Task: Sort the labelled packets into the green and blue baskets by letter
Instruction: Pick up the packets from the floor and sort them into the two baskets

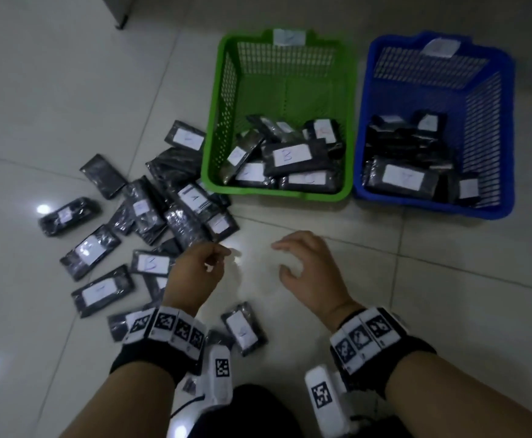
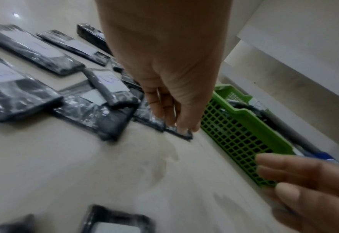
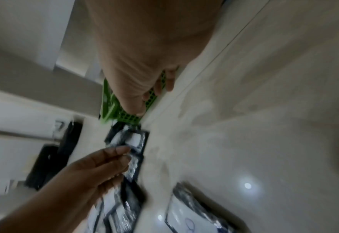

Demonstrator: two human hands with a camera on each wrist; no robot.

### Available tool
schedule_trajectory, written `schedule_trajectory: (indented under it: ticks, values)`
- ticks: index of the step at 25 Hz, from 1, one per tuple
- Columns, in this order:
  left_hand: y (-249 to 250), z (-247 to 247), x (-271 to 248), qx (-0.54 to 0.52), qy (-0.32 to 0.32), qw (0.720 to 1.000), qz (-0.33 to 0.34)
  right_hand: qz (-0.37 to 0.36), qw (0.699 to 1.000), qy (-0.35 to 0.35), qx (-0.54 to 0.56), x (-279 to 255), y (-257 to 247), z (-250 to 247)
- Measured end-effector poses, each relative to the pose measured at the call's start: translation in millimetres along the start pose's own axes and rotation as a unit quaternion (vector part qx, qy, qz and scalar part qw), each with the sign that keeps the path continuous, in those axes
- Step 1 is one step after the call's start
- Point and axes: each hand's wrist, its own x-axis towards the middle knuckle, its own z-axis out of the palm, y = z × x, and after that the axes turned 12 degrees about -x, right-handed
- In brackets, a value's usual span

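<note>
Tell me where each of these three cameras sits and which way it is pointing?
Head: worn on the head, looking down at the tiled floor, both baskets and both forearms.
Left wrist: looks along the left hand toward loose packets and the green basket.
Right wrist: looks along the right hand at the same basket; the left hand shows.
Shared: each wrist view shows the other hand.

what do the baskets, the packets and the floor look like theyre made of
Green basket and blue basket: likely moulded plastic, with even lattice walls.
Packets: dark items in glossy, crinkled clear wrap, probably plastic film, with white paper-like labels.
Floor: polished tile, judging by grout lines and reflections.
</note>
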Motion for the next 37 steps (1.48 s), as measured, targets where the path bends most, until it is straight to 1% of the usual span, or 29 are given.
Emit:
schedule_trajectory:
  ticks: [1, 2, 3, 4, 5, 7, 8, 9, 10, 11, 12, 13, 14, 16, 18, 20, 21, 23, 26, 27, 29, 31, 32, 34, 36, 37]
  values:
    - [-11, -7, -5, 0.026, -0.036, 0.999, -0.021, -0.023, 0.997, -0.080, -0.006, -2, -5, 14]
    - [-22, -14, -10, 0.052, -0.078, 0.995, -0.034, -0.045, 0.986, -0.160, -0.021, -3, -10, 28]
    - [-32, -21, -14, 0.070, -0.120, 0.989, -0.041, -0.065, 0.970, -0.229, -0.050, -4, -14, 41]
    - [-37, -27, -18, 0.081, -0.158, 0.983, -0.043, -0.085, 0.952, -0.279, -0.096, -5, -16, 49]
    - [-42, -33, -21, 0.091, -0.187, 0.977, -0.047, -0.108, 0.931, -0.315, -0.149, -6, -19, 57]
    - [-46, -41, -26, 0.107, -0.217, 0.968, -0.066, -0.161, 0.893, -0.344, -0.240, -7, -22, 68]
    - [-48, -42, -29, 0.110, -0.224, 0.965, -0.078, -0.180, 0.881, -0.344, -0.270, -7, -23, 73]
    - [-48, -41, -32, 0.112, -0.230, 0.963, -0.086, -0.185, 0.879, -0.337, -0.281, -8, -21, 75]
    - [-48, -39, -36, 0.113, -0.227, 0.963, -0.095, -0.179, 0.885, -0.331, -0.275, -9, -19, 77]
    - [-48, -36, -40, 0.111, -0.219, 0.964, -0.105, -0.158, 0.899, -0.326, -0.248, -8, -17, 77]
    - [-48, -32, -45, 0.100, -0.209, 0.966, -0.118, -0.121, 0.917, -0.324, -0.198, -6, -14, 76]
    - [-48, -27, -50, 0.083, -0.200, 0.967, -0.131, -0.075, 0.934, -0.322, -0.137, -4, -11, 72]
    - [-49, -25, -55, 0.070, -0.190, 0.969, -0.141, -0.027, 0.944, -0.321, -0.078, 0, -10, 69]
    - [-55, -20, -64, 0.064, -0.170, 0.971, -0.157, 0.028, 0.953, -0.303, -0.004, 9, -6, 61]
    - [-61, -10, -78, 0.088, -0.170, 0.965, -0.176, 0.059, 0.962, -0.263, 0.048, 16, -4, 54]
    - [-68, 2, -90, 0.128, -0.169, 0.959, -0.190, 0.092, 0.965, -0.217, 0.113, 22, -5, 49]
    - [-71, 8, -94, 0.131, -0.155, 0.960, -0.193, 0.102, 0.963, -0.202, 0.145, 24, -7, 47]
    - [-77, 15, -96, 0.118, -0.129, 0.966, -0.193, 0.105, 0.960, -0.188, 0.181, 26, -9, 47]
    - [-73, 11, -88, 0.108, -0.132, 0.967, -0.191, 0.110, 0.953, -0.182, 0.214, 28, -13, 47]
    - [-69, 6, -83, 0.091, -0.130, 0.968, -0.194, 0.112, 0.951, -0.180, 0.226, 29, -16, 46]
    - [-56, -1, -71, 0.014, -0.104, 0.973, -0.207, 0.117, 0.947, -0.172, 0.245, 31, -22, 39]
    - [-42, -5, -54, -0.089, -0.042, 0.973, -0.209, 0.115, 0.947, -0.150, 0.261, 34, -28, 28]
    - [-33, -7, -43, -0.147, -0.005, 0.968, -0.203, 0.113, 0.947, -0.131, 0.272, 37, -31, 22]
    - [-14, -9, -22, -0.250, 0.068, 0.947, -0.188, 0.113, 0.946, -0.088, 0.291, 46, -34, 7]
    - [10, -8, -3, -0.308, 0.122, 0.930, -0.162, 0.112, 0.942, -0.039, 0.314, 58, -35, -11]
    - [21, -7, 6, -0.324, 0.135, 0.925, -0.148, 0.112, 0.938, -0.014, 0.328, 65, -34, -21]
